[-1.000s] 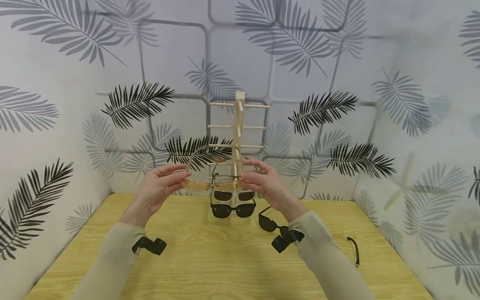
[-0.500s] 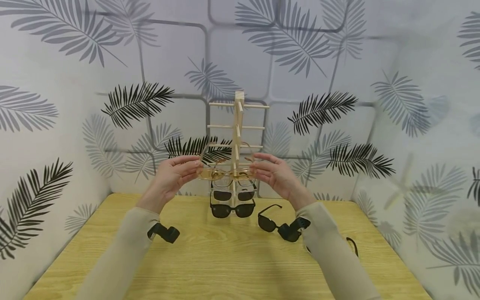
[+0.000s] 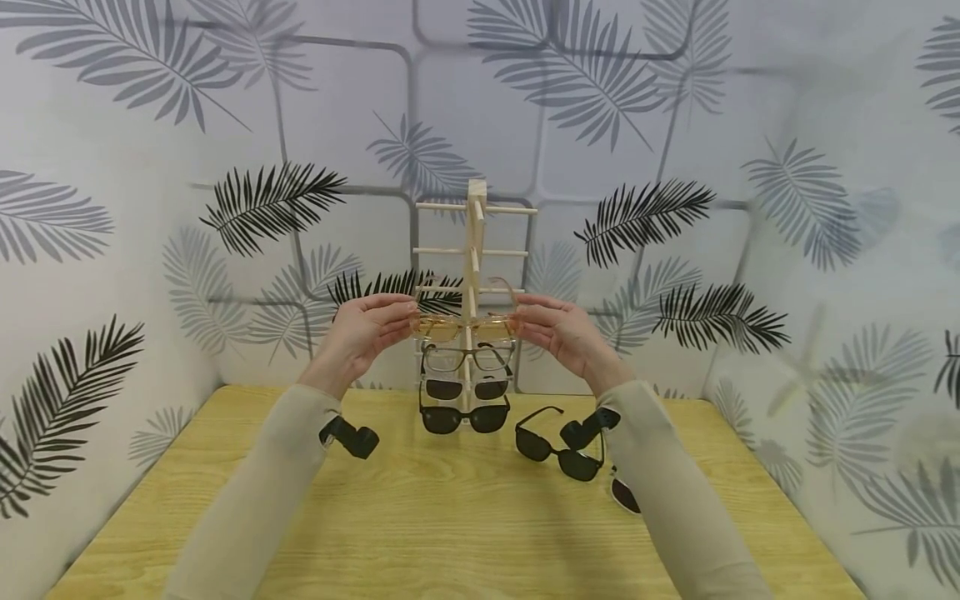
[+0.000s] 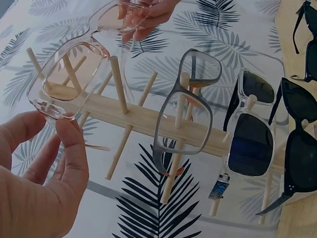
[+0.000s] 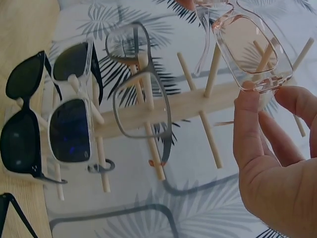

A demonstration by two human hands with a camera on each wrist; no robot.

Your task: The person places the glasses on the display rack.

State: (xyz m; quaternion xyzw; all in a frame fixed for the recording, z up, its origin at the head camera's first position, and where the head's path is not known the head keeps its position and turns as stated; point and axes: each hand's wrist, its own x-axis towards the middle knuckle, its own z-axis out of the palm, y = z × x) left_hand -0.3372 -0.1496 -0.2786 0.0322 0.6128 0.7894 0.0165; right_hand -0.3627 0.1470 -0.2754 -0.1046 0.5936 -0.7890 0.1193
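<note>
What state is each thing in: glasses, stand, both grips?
Tinted-lens glasses: held, unfolded
Left grip: pinching their left end
Right grip: pinching their right end
Wooden stand: upright
Clear-lens glasses: on stand, unfolded
Clear-framed sunglasses: on stand, unfolded
Lowest black sunglasses: on stand, unfolded
Black tabletop sunglasses: lying unfolded
Partly hidden sunglasses: folding unclear

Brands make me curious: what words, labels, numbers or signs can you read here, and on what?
None can be read.
Clear-framed sunglasses: possible tiny mark low on one lens, too small to read.
Peach-tinted clear-framed glasses in the fingers: nothing legible.
</note>
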